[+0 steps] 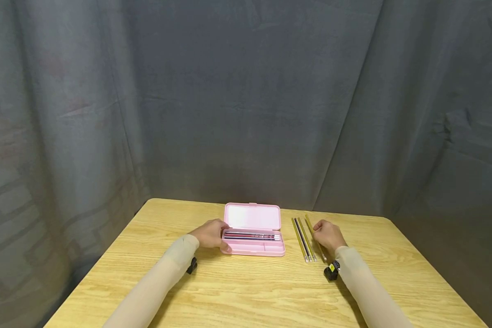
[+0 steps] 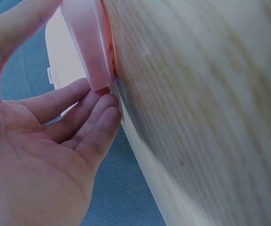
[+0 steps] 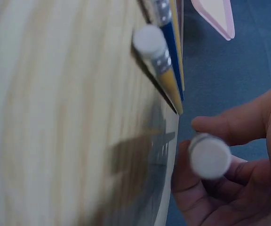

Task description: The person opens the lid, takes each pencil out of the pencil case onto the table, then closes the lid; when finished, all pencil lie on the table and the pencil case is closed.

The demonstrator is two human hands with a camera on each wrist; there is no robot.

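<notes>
Pencils lie in two groups around the pink pencil case (image 1: 254, 232), which sits open on the wooden table (image 1: 246, 291) with its lid (image 1: 252, 216) laid back toward the grey curtain (image 1: 246, 100). Inside the case several dark pencils (image 1: 252, 236) lie side by side along its length. Just to the right of the case, loose yellow pencils (image 1: 304, 239) lie on the table in a row, eraser ends toward the person.

At the case's left end, the left hand (image 1: 210, 233) rests with its thumb near the front corner; in the left wrist view its fingers (image 2: 86, 117) are lightly bent and touch the pink rim (image 2: 89, 52) without closing round it.

On the far side of the loose row from the case, the right hand (image 1: 328, 235) has its fingers curled round one pencil (image 1: 316, 237); the right wrist view shows this pencil's white eraser end (image 3: 209, 156) pinched between thumb and fingertips, close to the others' erasers (image 3: 148, 41)
</notes>
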